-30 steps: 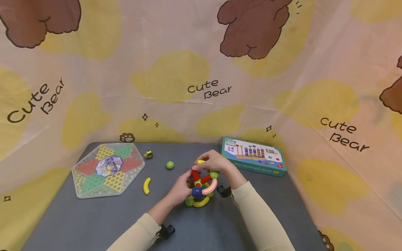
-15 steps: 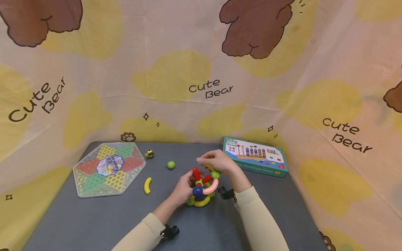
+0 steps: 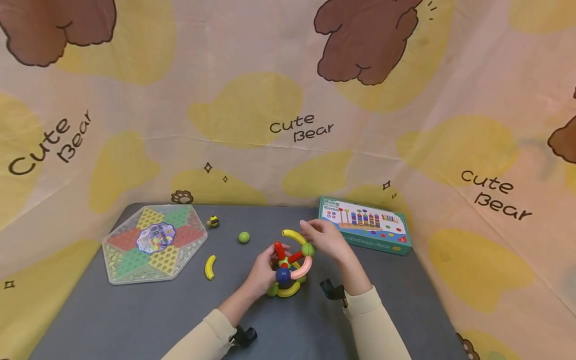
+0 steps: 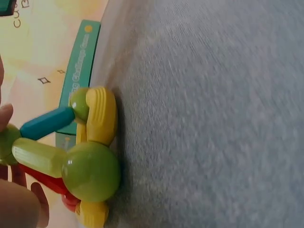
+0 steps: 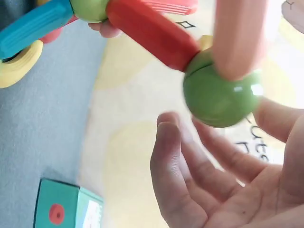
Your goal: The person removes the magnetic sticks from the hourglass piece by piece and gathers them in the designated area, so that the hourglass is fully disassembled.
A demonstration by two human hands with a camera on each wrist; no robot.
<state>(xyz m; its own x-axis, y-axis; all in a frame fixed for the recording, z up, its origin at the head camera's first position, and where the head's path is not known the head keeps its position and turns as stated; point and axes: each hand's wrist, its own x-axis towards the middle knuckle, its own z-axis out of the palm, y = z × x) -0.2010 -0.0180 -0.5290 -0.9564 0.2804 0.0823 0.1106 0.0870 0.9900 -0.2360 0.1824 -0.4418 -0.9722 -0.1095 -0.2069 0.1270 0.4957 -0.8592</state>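
My left hand (image 3: 260,275) holds the left side of a magnetic stick-and-ball model (image 3: 295,257), its thumb near a blue ball (image 3: 283,275). Red sticks rise from the model's middle. A pink curved stick (image 3: 306,268) and a yellow curved stick (image 3: 294,236) meet at a green ball (image 3: 308,249) on the upper right. Beside that ball is my right hand (image 3: 332,245), fingers spread and loosely bent; the right wrist view shows them around the ball (image 5: 221,95). Low on the model, the left wrist view shows a large green ball (image 4: 91,172) and yellow curved sticks close over the table.
Left of the model lie a loose yellow curved stick (image 3: 210,267), a green ball (image 3: 244,237) and a small bee-striped piece (image 3: 213,221). A hexagonal Chinese checkers case (image 3: 155,245) sits at the left. A green game box (image 3: 364,225) stands at the back right.
My right hand has let go of the upper yellow curved stick and drawn back to the right, leaving that stick in plain view on the model. My left hand keeps its hold.
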